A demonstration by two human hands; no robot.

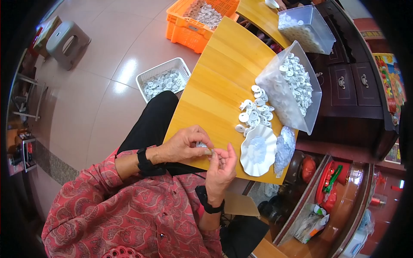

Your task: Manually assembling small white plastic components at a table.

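Observation:
Over the near edge of the yellow wooden table (223,69), my two hands meet at the fingertips. My left hand (186,144) is closed around a small white round plastic piece (201,145), partly covered by its fingers. Thumb and fingers of my right hand (220,164) pinch together beside it; whatever they hold is too small to make out. Just right of my right hand stands a white scalloped dish (270,142) with small translucent bits inside. Beyond the dish lies a loose pile of white round pieces (254,112).
A clear bin (279,96) of white pieces tilts at the table's right edge, beside a plastic bag (285,150). Another bin (323,36) stands farther back. A white basket (184,65), orange crate (180,32) and grey stool (64,38) are left. Dark cabinet drawers (344,86) stand right.

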